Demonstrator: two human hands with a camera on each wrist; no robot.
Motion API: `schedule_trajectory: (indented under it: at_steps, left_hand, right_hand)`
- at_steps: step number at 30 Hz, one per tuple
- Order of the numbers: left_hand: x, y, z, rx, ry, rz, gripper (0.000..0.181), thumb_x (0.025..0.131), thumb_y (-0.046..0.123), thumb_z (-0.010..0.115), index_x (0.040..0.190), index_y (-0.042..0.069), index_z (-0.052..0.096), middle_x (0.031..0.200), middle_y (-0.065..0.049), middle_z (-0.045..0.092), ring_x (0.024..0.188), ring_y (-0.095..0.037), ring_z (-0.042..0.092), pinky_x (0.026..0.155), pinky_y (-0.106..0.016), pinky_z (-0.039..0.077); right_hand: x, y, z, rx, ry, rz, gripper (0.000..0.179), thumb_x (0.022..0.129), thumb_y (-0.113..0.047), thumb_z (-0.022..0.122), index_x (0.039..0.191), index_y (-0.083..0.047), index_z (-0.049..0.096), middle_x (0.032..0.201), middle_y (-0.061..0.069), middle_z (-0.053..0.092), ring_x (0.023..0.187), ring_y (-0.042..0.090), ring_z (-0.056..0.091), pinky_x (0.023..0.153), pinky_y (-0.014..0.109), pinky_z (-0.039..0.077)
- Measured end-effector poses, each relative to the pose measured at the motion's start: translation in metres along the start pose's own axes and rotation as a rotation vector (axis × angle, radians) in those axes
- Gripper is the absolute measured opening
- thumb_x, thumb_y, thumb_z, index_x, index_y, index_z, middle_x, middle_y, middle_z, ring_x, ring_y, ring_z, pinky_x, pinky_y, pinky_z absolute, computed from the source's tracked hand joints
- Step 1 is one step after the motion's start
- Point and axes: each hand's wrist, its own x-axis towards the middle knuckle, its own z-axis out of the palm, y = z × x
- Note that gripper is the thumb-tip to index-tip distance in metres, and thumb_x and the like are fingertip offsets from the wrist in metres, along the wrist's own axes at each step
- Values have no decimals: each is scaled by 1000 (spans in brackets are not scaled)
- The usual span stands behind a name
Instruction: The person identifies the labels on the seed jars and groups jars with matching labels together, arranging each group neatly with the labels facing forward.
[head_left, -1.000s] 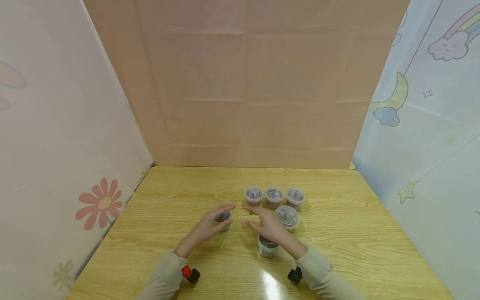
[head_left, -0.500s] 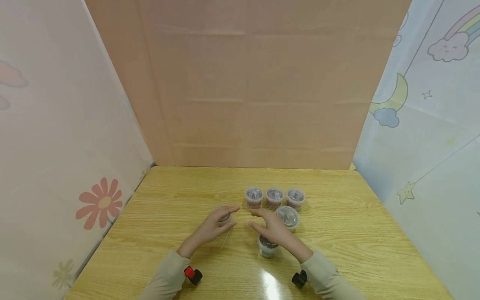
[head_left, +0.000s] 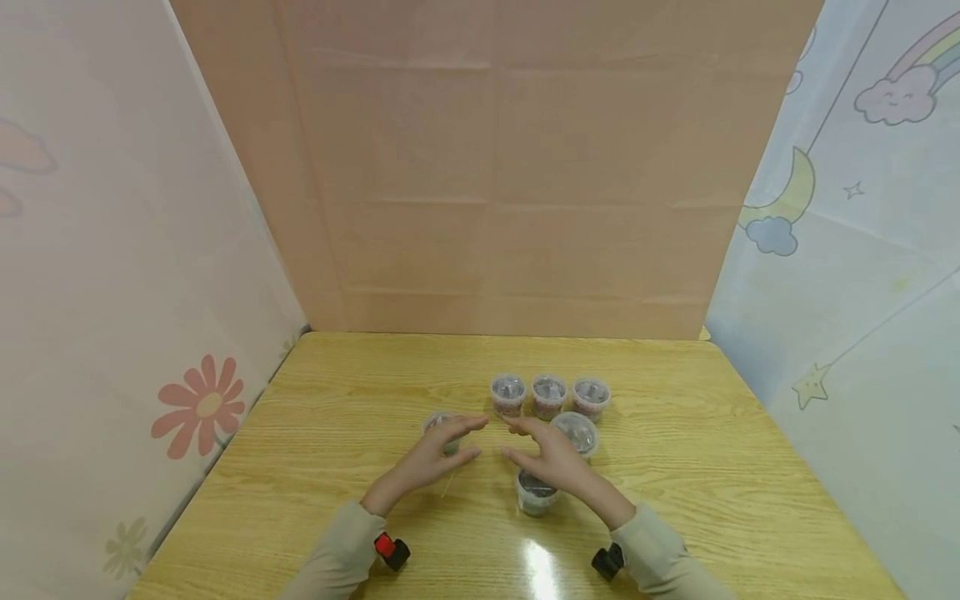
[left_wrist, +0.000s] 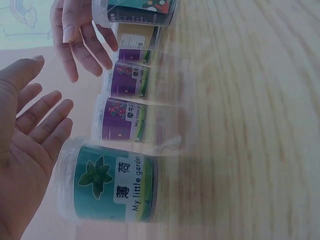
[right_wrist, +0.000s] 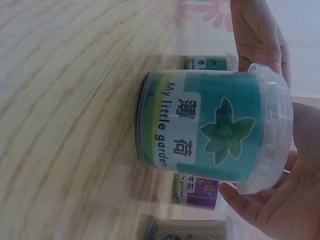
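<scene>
My left hand [head_left: 431, 458] hovers above the table, fingers extended and holding nothing. Just behind it stands a lidded planting cup [head_left: 437, 419], partly covered by the hand; its teal mint label [left_wrist: 112, 182] faces the left wrist camera. Opposite, my right hand [head_left: 558, 462] is raised with fingers spread and holds nothing; a small gap parts the two hands' fingertips. Below the right hand stands another teal-labelled planting cup [head_left: 536, 493], its clear lid partly hidden. In the right wrist view this same cup [right_wrist: 205, 127] stands in front of the right hand's fingers.
Toward the back, three purple-labelled cups [head_left: 549, 396] form a row. A wider lidded cup [head_left: 576, 433] stands between that row and the right hand. A thin pale stick [head_left: 448, 483] lies on the wooden table [head_left: 337, 383] near the left hand. Cloth walls surround the tabletop.
Both hands have shifted slightly right, the left one drawing away from its cup so that more of the lid shows. The cups have stayed in place.
</scene>
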Motion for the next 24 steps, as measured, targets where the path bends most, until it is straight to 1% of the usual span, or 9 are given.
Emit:
schedule_trajectory:
  at_steps: [5, 7, 10, 13, 17, 20, 24]
  left_hand:
    - [1, 1, 2, -2, -18, 8, 48, 94, 30, 54, 138, 13, 43, 139, -11, 46, 128, -21, 43, 102, -38, 41]
    - [1, 3, 2, 0, -23, 3, 49, 94, 31, 53, 139, 15, 42, 140, -8, 45, 128, -20, 43, 102, -38, 41]
    - [2, 6, 3, -3, -27, 0, 48, 94, 30, 53, 139, 15, 43, 140, -6, 45, 128, -19, 44, 102, -38, 41]
    - [3, 8, 4, 8, -29, 15, 48, 95, 29, 54, 138, 9, 44, 139, -4, 46, 126, -20, 46, 101, -38, 42]
    - [4, 8, 7, 23, -40, 47, 49, 95, 26, 54, 137, 3, 44, 139, -6, 47, 124, -23, 48, 99, -38, 43]
    - [5, 8, 10, 17, -56, 56, 49, 95, 25, 54, 138, 4, 43, 139, -7, 46, 123, -23, 48, 99, -37, 44]
    - [6, 8, 13, -9, -91, 20, 51, 94, 27, 55, 140, 11, 40, 141, -4, 44, 124, -20, 47, 100, -35, 42]
  right_hand:
    - [-2, 2, -1, 3, 1, -23, 54, 89, -38, 60, 132, -6, 50, 117, 15, 62, 103, 32, 60, 82, 49, 51]
    - [-3, 3, -1, 3, 3, -26, 54, 89, -37, 61, 131, -5, 51, 116, 16, 62, 103, 33, 60, 81, 49, 51]
    - [-5, 4, -2, 1, 7, -25, 53, 89, -36, 62, 131, -5, 51, 115, 15, 62, 102, 33, 60, 81, 49, 51]
    - [-7, 5, -2, 5, 7, -27, 52, 89, -36, 61, 130, -6, 51, 116, 14, 62, 102, 31, 60, 82, 48, 51]
    - [-9, 4, -4, 30, 7, -40, 50, 89, -33, 62, 131, -9, 51, 118, 15, 61, 104, 30, 59, 83, 49, 51]
    - [-10, 4, -4, 30, 9, -51, 50, 89, -31, 63, 132, -8, 50, 118, 15, 60, 104, 29, 59, 83, 48, 51]
    - [-10, 5, -5, 38, 4, -53, 51, 89, -31, 63, 131, -6, 50, 120, 14, 59, 105, 27, 59, 83, 44, 52]
